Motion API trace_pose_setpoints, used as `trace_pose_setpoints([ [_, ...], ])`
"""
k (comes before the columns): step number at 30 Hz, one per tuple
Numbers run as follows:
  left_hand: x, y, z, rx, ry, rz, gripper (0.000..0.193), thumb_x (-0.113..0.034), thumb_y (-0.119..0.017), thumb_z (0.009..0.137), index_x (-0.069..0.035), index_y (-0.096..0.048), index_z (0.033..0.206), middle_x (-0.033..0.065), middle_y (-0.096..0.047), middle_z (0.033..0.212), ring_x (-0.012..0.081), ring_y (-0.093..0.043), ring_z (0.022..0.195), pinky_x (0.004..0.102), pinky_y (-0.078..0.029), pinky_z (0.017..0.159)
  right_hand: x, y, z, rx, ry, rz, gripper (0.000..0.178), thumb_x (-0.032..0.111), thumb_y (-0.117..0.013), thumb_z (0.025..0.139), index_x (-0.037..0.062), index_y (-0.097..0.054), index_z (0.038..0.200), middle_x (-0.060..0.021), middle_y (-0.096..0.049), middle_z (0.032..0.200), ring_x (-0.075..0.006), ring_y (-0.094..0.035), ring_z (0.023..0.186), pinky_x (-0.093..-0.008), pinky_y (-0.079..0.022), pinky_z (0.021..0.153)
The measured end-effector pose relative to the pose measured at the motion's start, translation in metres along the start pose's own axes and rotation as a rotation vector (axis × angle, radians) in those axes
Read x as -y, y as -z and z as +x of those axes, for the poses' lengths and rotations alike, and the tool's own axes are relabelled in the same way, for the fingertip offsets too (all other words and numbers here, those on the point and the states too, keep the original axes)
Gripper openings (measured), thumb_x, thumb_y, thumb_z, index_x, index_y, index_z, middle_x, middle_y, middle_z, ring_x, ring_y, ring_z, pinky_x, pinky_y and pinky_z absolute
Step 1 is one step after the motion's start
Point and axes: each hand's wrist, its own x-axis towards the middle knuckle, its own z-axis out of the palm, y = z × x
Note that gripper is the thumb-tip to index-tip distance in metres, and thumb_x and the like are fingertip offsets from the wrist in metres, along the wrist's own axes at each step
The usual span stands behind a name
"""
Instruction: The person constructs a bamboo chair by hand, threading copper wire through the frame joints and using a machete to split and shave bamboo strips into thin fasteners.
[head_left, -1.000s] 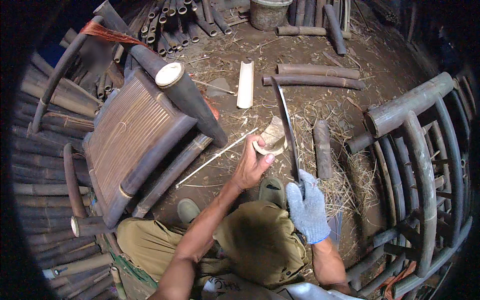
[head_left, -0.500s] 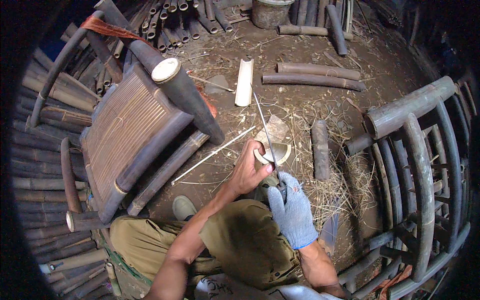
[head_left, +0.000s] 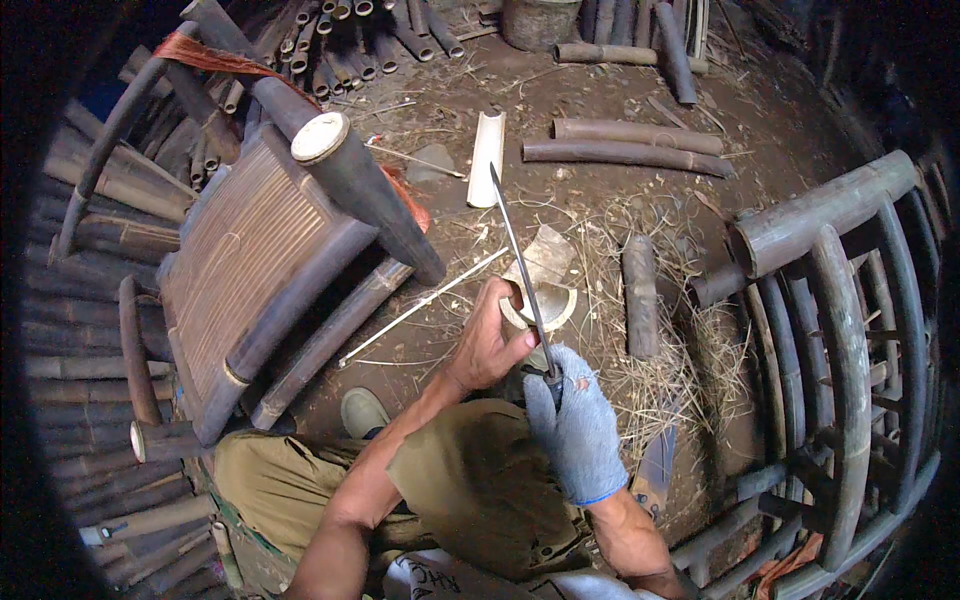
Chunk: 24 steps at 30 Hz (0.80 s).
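My bare left hand [head_left: 487, 340] grips a short curved piece of split bamboo [head_left: 556, 308], its thumb near the cut rim. My right hand [head_left: 580, 425], in a grey-blue knitted glove, is closed round the dark handle of a long narrow knife [head_left: 516, 240]. The blade points away from me and crosses over the bamboo's rim; whether its edge touches is hard to tell. Both hands are just beyond my raised knee. A pale flat-looking piece [head_left: 545, 252] lies just beyond the bamboo.
At left stands a bamboo chair [head_left: 255, 265]; at right, a bamboo frame [head_left: 850, 370]. A split bamboo length [head_left: 487, 160], dark bamboo poles [head_left: 630, 152], a short dark piece [head_left: 641, 295] and shavings [head_left: 690, 380] lie on the dirt floor. A flat blade-like thing [head_left: 657, 460] lies beside my right forearm.
The knife has turned so that its blade looks wider, and its tip has shifted slightly left. The split bamboo has tilted in my left hand, showing more of its hollow inside.
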Motion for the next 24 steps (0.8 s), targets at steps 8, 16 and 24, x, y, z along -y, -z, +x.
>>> trace_pose_setpoints([
  [8,0.0,0.0,0.007,-0.001,0.02,-0.01,0.042,-0.033,-0.065,0.083,-0.004,-0.043,0.103,0.0128,-0.04,0.097,0.0276,-0.044,0.094,0.0378,-0.037,0.09,0.007,0.003,0.01,0.019,-0.028,0.049,0.028,0.028,-0.058,0.096,0.007,-0.056,0.115,-0.0217,-0.064,0.1,-0.0437,-0.064,0.091,-0.049,-0.052,0.077],
  [16,0.002,0.003,0.013,-0.006,0.007,-0.007,0.042,-0.035,-0.065,0.083,-0.003,-0.043,0.102,0.0132,-0.041,0.096,0.0275,-0.045,0.093,0.0381,-0.038,0.088,0.008,0.001,0.015,-0.055,0.048,-0.019,0.027,0.03,-0.057,0.097,0.0086,-0.055,0.114,-0.021,-0.065,0.099,-0.0436,-0.065,0.085,-0.0499,-0.053,0.07],
  [24,0.006,0.004,0.015,-0.017,-0.002,0.004,0.042,-0.034,-0.064,0.084,-0.002,-0.044,0.103,0.0135,-0.043,0.096,0.0274,-0.046,0.094,0.0383,-0.038,0.088,0.011,0.001,0.016,-0.068,0.051,-0.063,0.028,0.03,-0.059,0.096,0.0092,-0.056,0.115,-0.0199,-0.066,0.095,-0.0423,-0.067,0.081,-0.049,-0.054,0.067],
])
